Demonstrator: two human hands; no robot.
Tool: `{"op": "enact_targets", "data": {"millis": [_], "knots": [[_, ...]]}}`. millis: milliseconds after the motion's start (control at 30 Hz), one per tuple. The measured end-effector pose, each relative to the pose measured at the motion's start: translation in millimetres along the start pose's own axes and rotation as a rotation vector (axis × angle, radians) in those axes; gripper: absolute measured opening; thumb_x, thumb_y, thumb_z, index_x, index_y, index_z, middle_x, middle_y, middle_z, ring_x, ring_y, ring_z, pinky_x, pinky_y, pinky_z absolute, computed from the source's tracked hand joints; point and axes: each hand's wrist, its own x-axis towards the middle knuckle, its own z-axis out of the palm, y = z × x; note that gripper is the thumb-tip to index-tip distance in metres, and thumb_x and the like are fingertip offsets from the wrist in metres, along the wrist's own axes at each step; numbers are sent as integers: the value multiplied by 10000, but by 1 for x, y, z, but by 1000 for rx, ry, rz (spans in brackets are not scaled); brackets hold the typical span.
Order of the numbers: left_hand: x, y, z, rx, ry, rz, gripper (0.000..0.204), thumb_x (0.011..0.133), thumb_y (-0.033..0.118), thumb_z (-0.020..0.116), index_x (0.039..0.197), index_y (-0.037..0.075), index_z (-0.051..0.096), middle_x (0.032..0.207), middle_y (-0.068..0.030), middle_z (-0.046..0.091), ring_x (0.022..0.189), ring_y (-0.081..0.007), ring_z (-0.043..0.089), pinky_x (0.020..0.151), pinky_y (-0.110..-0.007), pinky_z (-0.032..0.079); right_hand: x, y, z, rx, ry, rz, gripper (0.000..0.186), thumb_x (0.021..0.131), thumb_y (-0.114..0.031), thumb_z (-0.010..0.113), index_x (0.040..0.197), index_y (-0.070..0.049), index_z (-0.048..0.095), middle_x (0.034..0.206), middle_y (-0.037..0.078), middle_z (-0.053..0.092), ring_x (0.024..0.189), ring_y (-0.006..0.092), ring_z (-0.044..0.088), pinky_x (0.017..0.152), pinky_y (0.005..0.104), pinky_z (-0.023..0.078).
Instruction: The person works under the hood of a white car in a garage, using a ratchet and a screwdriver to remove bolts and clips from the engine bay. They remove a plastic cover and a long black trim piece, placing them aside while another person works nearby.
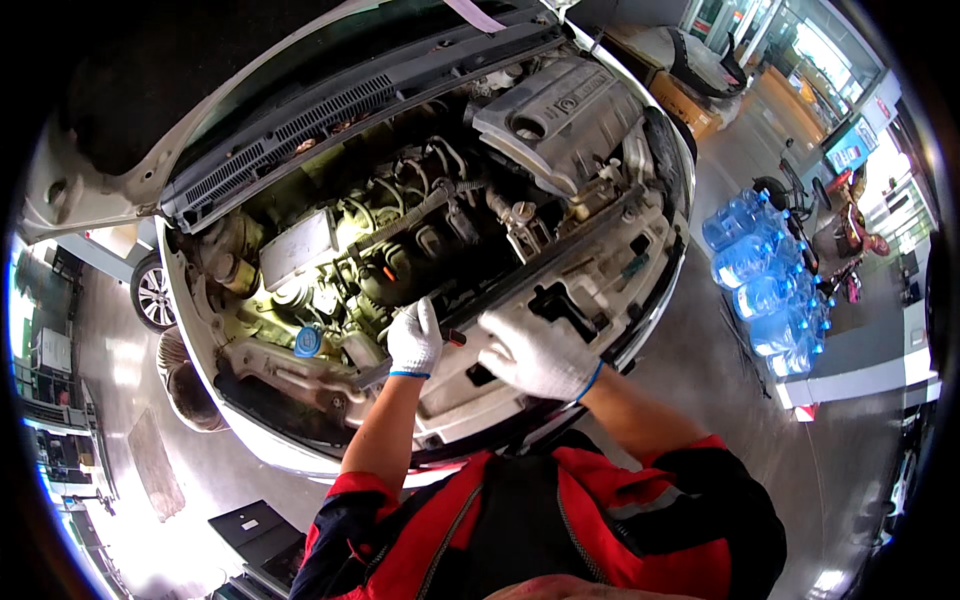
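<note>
My left hand [415, 342], in a white knit glove, is closed at the front of an open engine bay [400, 235], its thumb upward; what it grips is hidden. A small dark object with some red [454, 338] lies beside it. My right hand [540, 355], gloved alike, is open with slightly bent fingers over the pale front panel [625, 290], near that object. A blue cap [309, 342] is left of my hands. The grey engine cover [560, 120] sits at the upper right of the bay.
Several large blue water bottles [760, 315] stand right of the car, near a bicycle [815, 200] and cardboard boxes [685, 105]. At left are another car's wheel [153, 292], a bulky brown shape [188, 385] I cannot make out and a dark cart [250, 530] lower down.
</note>
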Motion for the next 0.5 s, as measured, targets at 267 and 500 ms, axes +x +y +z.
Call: {"op": "enact_targets", "data": {"millis": [267, 500], "knots": [[15, 19, 39, 358, 111, -127, 364, 996, 261, 520, 756, 22, 652, 768, -233, 649, 764, -437, 633, 709, -502, 499, 228, 203, -153, 612, 137, 95, 372, 959, -257, 713, 1210, 2, 622, 928, 71, 673, 803, 163, 665, 760, 320, 568], [12, 16, 44, 403, 133, -217, 337, 945, 214, 569, 669, 22, 590, 658, -211, 555, 672, -427, 570, 628, -502, 426, 453, 286, -198, 1352, 444, 553, 572, 954, -377, 691, 1394, -66, 497, 1396, 251, 512, 1231, 384, 554, 1026, 556, 493]]}}
